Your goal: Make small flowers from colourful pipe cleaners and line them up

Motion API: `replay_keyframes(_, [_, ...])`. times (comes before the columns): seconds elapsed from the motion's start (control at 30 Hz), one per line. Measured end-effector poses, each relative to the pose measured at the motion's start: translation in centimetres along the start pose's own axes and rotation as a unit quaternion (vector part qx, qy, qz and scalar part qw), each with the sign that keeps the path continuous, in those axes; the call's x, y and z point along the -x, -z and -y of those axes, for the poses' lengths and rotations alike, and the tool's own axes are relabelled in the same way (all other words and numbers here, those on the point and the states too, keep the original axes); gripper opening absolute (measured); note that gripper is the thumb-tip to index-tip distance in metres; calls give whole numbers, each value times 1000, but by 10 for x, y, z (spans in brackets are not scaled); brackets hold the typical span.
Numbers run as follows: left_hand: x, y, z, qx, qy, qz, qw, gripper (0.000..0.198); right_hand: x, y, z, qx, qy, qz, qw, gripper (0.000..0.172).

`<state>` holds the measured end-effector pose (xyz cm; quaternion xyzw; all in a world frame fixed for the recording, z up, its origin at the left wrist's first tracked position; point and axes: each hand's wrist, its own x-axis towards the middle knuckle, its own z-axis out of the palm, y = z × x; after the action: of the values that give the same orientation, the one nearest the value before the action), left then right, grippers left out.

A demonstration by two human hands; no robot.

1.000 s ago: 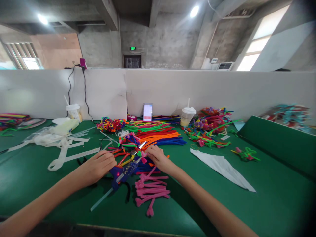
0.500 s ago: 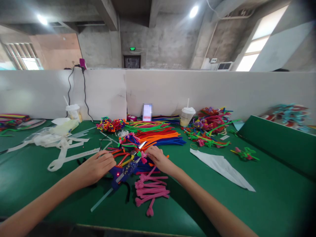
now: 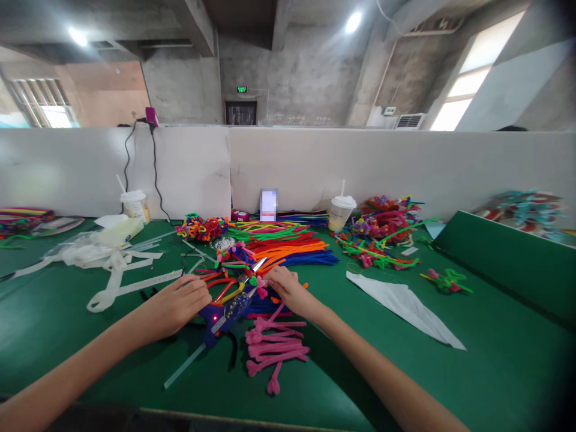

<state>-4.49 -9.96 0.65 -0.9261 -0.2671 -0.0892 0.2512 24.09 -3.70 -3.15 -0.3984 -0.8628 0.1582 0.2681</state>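
My left hand [image 3: 177, 303] lies knuckles up on the green table [image 3: 495, 360], fingers curled over the grip of a blue hot glue gun [image 3: 224, 316] with a small red light. A clear glue stick [image 3: 184, 365] juts from its back. My right hand [image 3: 287, 287] pinches a small pink and green pipe-cleaner piece [image 3: 260, 282] just past the gun's tip. Pliers with yellow and red handles [image 3: 237, 285] lie between my hands. A pile of pink heart-ended pipe cleaners [image 3: 274, 346] lies below my right wrist.
Orange, green and blue pipe cleaners [image 3: 288, 243] lie spread behind my hands. Two lidded cups [image 3: 341, 212] [image 3: 134, 204] stand by the white partition. White paper strips [image 3: 117, 271] lie left, a white paper sheet [image 3: 407, 305] right, tangled pipe-cleaner pieces [image 3: 384, 231] far right.
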Motion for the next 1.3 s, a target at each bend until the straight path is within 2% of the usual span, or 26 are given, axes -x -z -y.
replay_keyframes(0.4, [-1, 4, 3, 3, -9, 20, 1000, 23, -3, -8, -2, 26, 2, -33, 999, 28])
replay_keyframes(0.7, [-3, 10, 6, -21, -33, 48, 998, 24, -4, -6, 3, 29, -12, -4, 999, 27])
replay_keyframes(0.9, [-1, 6, 5, -34, -50, 44, 997, 26, -4, -6, 5, 38, -12, -14, 999, 26])
replay_keyframes(1.1, [22, 3, 15, -37, 2, 38, 999, 26, -1, 5, -10, 58, -60, -60, 995, 26])
replay_keyframes(1.3, [59, 1, 47, -87, 85, 39, 992, 23, 0, 21, -10, 71, -74, -99, 990, 26])
